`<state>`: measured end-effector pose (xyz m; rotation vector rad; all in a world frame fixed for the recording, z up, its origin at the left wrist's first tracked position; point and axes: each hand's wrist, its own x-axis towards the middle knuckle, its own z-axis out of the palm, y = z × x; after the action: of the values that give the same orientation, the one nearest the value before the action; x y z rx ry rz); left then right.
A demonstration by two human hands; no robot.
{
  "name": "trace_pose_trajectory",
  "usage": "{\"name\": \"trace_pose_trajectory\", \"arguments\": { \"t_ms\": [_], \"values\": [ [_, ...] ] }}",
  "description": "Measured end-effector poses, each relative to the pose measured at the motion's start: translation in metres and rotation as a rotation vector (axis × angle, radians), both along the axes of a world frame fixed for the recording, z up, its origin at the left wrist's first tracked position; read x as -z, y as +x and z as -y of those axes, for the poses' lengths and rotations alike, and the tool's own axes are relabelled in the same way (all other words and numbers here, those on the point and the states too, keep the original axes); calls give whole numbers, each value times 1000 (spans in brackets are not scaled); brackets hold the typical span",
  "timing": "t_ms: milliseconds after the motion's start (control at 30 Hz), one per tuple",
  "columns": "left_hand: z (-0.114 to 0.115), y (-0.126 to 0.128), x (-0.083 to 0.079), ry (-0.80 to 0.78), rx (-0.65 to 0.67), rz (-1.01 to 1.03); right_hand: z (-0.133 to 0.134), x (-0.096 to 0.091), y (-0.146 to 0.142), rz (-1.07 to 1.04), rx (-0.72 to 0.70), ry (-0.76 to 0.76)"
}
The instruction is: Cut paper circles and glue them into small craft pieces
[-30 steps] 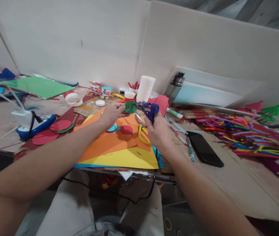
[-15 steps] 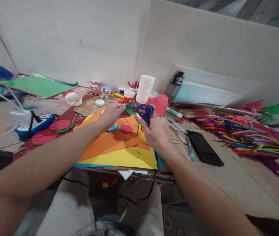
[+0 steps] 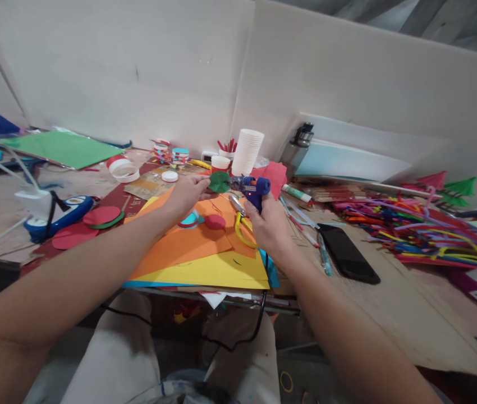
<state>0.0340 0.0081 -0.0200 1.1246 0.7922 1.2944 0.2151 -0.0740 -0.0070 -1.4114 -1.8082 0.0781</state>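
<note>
Between the fingers of my left hand [image 3: 191, 194] is a small green paper piece [image 3: 219, 182], held up by its left edge. My right hand [image 3: 270, 221] is wrapped round the handle of a blue glue gun [image 3: 257, 187]. The gun's nozzle points left and is at the right edge of the green piece; whether they touch I cannot tell. Below lie yellow-handled scissors [image 3: 244, 235], a red paper circle [image 3: 215, 222] and a small blue, white and red round piece [image 3: 188, 219], all on orange paper [image 3: 179, 247].
Behind stands a stack of white paper cups [image 3: 247, 151]. To the right are a black phone [image 3: 348, 253] and a heap of pipe cleaners [image 3: 415, 224]. Red paper circles [image 3: 72, 235] and a blue power strip [image 3: 59, 216] lie left. The black cord [image 3: 261, 314] hangs over the front edge.
My right hand has drawn the glue gun slightly to the right. My left hand has shifted a little left with the green piece, which now shows more of its face.
</note>
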Motion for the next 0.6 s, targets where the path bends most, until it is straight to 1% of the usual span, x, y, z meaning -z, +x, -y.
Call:
{"name": "trace_pose_trajectory", "arguments": {
  "t_ms": [133,233,300,367,500,567,600],
  "values": [
    [3,1,-2,-13,11,-27,0,-2,2,-3,33,6],
    [2,1,-1,-15,13,-46,0,-3,0,20,10,-15],
    [0,0,1,-10,2,-48,0,-4,0,-15,-17,-43],
    [-3,-2,3,-4,-17,-22,1,-5,1,-164,-66,-116],
    [-10,-7,7,-31,-33,91,-1,-8,11,-682,-205,-385],
    [-11,-9,7,-57,-27,120,-6,-10,19,-883,-207,-471],
    [-12,-9,7,-71,-23,125,-9,-12,24,-964,-191,-485]
  ]
}}
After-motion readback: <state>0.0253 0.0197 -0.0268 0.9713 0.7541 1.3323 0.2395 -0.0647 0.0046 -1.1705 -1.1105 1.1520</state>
